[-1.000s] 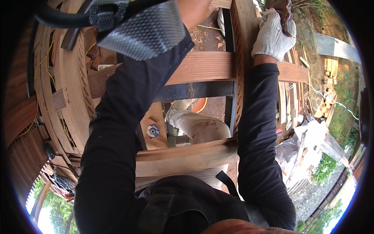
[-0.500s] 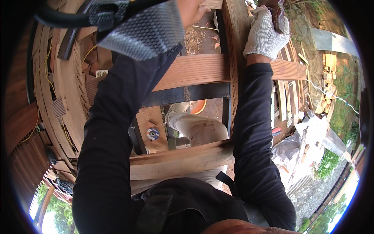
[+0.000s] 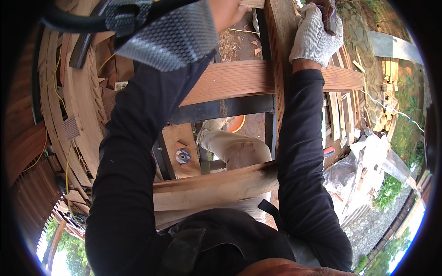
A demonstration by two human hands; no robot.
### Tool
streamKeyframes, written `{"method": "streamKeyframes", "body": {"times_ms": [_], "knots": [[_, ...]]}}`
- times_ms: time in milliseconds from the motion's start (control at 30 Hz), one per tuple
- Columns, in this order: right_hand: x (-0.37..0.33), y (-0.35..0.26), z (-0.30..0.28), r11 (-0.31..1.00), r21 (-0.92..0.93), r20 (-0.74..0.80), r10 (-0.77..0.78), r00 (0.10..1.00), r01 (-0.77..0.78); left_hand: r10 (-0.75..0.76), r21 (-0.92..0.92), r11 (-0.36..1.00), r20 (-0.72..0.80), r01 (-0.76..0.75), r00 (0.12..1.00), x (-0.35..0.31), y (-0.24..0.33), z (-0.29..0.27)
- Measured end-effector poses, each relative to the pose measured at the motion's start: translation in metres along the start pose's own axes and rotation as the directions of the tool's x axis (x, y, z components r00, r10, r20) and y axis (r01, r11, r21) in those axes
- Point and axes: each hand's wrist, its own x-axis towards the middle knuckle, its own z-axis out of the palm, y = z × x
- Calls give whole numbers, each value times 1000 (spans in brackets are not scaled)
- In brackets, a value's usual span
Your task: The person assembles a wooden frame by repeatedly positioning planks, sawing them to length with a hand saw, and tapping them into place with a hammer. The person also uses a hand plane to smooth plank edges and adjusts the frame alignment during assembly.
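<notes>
My right hand (image 3: pixel 316 40), in a white knit glove, is closed round a glossy dark brown piece (image 3: pixel 328 19) at the top right; its far end runs out of the picture. Beneath that hand and forearm stands a long upright-edged wooden beam (image 3: pixel 282 50) with a row of notches. My bare left hand (image 3: pixel 226 14) shows at the top edge, its visible finger curled beside the end of a pale wooden piece (image 3: pixel 253 3). The top border and a grey mesh strap (image 3: pixel 170 39) hide most of it, so what it grips is unclear.
A reddish grooved board (image 3: pixel 235 77) and a black metal bar (image 3: pixel 225 108) cross ahead of me. Near my body lies another beam (image 3: pixel 216 191). A cutting disc (image 3: pixel 183 156) rests on a plank below. Planks stack at left; plastic sheeting (image 3: pixel 343 177) lies at right.
The view has shifted slightly, so the boards sit a little lower and to the right. Both hands keep nearly the same places and the right hand keeps its hold.
</notes>
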Motion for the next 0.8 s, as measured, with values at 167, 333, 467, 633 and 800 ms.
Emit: {"method": "streamKeyframes", "body": {"times_ms": [167,333,467,633,800], "knots": [[-2,-1,-6,982,159,9,102,995,-102,6,17,1000,-13,-5,1000,0,4,-1],[0,0,-5,957,-288,47,-13,999,26,-21,72,997,-34,24,999,-12,-4,4],[-2,-9,-4,983,-153,-15,101,995,-102,-5,80,997,-43,8,999,-9,-6,11],[-6,-11,1,954,-289,88,-50,995,73,-62,150,986,-71,72,996,-12,-2,10],[-7,-17,-2,760,-520,241,-308,920,391,-102,294,948,-90,124,991,-15,5,3]]}}
